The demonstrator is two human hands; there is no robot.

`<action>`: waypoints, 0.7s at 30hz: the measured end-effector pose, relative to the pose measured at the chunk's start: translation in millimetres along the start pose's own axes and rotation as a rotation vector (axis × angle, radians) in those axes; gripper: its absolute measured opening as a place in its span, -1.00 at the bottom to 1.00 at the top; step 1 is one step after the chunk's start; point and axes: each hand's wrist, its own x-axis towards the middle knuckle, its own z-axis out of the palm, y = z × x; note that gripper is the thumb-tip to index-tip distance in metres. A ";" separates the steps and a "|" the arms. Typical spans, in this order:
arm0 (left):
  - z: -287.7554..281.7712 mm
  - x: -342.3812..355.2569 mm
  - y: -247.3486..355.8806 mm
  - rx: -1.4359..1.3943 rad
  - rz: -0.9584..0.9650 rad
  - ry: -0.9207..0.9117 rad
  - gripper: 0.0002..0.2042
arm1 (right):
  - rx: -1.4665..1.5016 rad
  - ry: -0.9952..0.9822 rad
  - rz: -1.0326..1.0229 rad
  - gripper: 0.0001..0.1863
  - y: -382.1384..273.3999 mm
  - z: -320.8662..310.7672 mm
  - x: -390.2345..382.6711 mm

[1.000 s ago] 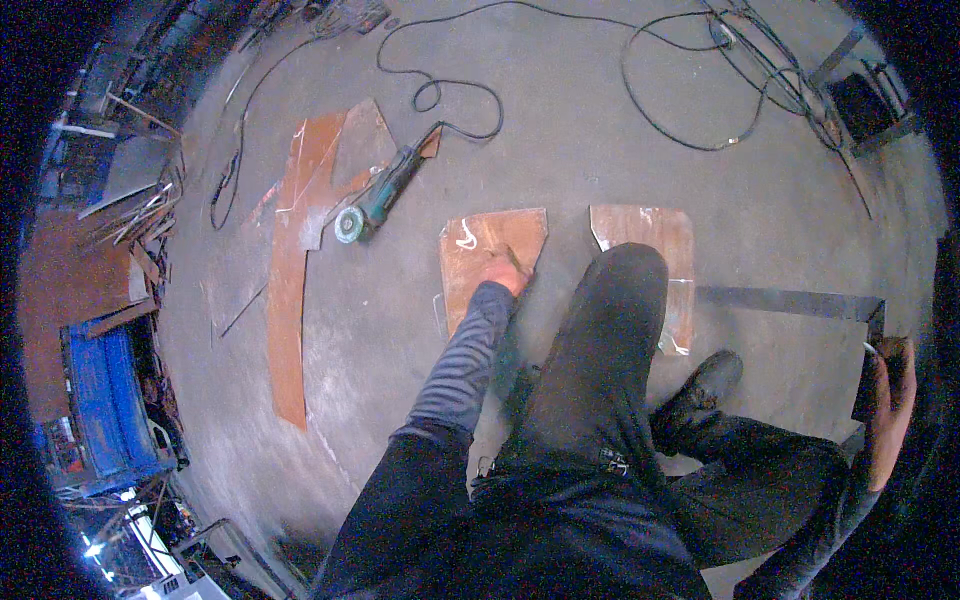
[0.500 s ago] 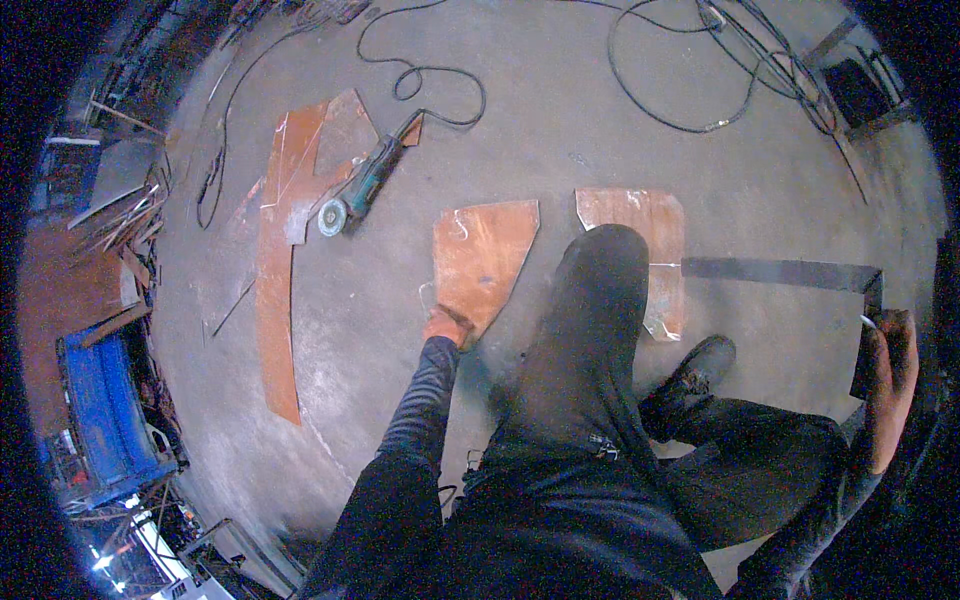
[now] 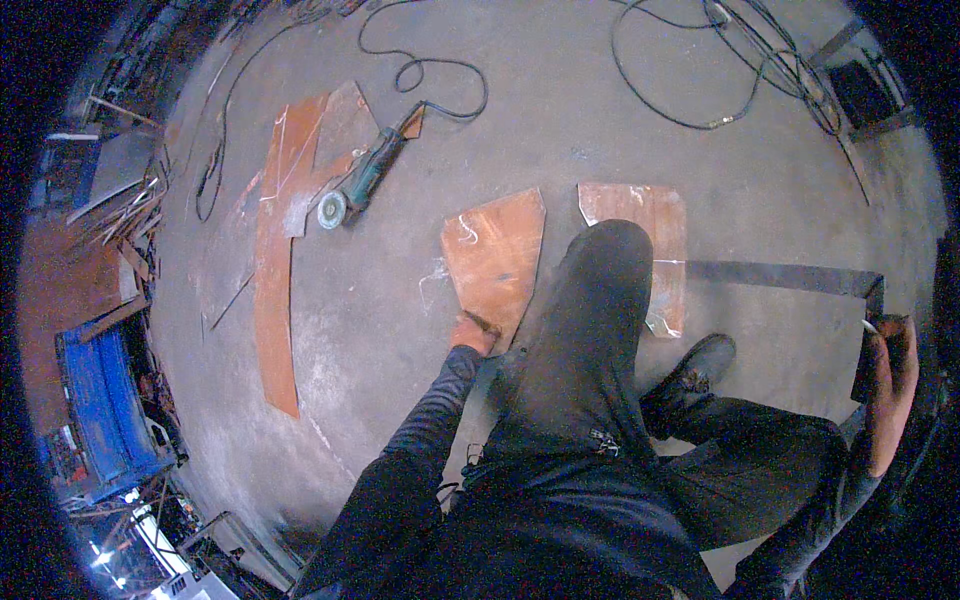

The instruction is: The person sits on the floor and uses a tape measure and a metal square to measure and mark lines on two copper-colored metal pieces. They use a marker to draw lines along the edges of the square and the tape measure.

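My left hand (image 3: 474, 335) is closed on the near end of a rusty steel plate (image 3: 497, 255) with angled corners and a white mark. The plate lies beside my raised knee, its far end on the floor. Out at the far right, my right hand (image 3: 890, 365) is closed at the corner of a dark, L-shaped flat metal bar (image 3: 780, 275). A small pale edge shows by its fingers; what that is I cannot tell. The bar's long leg reaches toward a second rusty plate (image 3: 668, 225), partly hidden behind my knee and crossed by a white line.
An angle grinder (image 3: 365, 185) with its cord lies at the left beside a long rusty steel strip (image 3: 273, 290) and offcuts. Cables (image 3: 745, 110) coil at the far right. A blue metal object (image 3: 112, 410) and scrap line the left side. My boot (image 3: 705, 365) stands near the second plate.
My left hand has moved to the right with the plate's near end, turning the plate counterclockwise. More chalky floor shows at its left. The right hand has hardly moved.
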 end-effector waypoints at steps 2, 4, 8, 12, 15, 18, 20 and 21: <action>6.4 5.5 -24.6 -0.016 -0.007 0.003 -0.08 | 0.110 0.025 -0.038 -0.53 5.0 9.3 2.5; 9.4 5.4 -26.7 -0.048 -0.025 -0.034 -0.06 | -0.036 0.028 -0.154 -0.54 7.7 10.9 2.0; -1.7 -12.1 14.8 -0.082 -0.095 -0.079 -0.03 | 0.065 0.089 -0.035 -0.55 6.8 8.6 2.7; -41.7 -54.5 75.0 -0.010 0.181 0.167 0.03 | 0.023 -0.048 -0.026 -0.50 20.6 -2.7 5.1; -45.2 -34.3 112.3 -0.025 0.146 0.189 0.11 | 0.004 -0.027 -0.031 -0.60 -3.2 5.6 5.2; -16.1 -18.1 124.1 0.045 -0.029 0.131 0.01 | 0.045 -0.025 -0.020 -0.57 -3.5 5.9 3.5; 23.8 3.1 109.5 0.114 -0.065 0.217 -0.15 | -0.068 -0.016 -0.022 -0.49 5.0 1.4 5.6; 27.8 7.6 112.7 0.124 -0.064 0.241 -0.18 | -0.110 -0.005 -0.018 -0.47 13.2 -2.5 4.8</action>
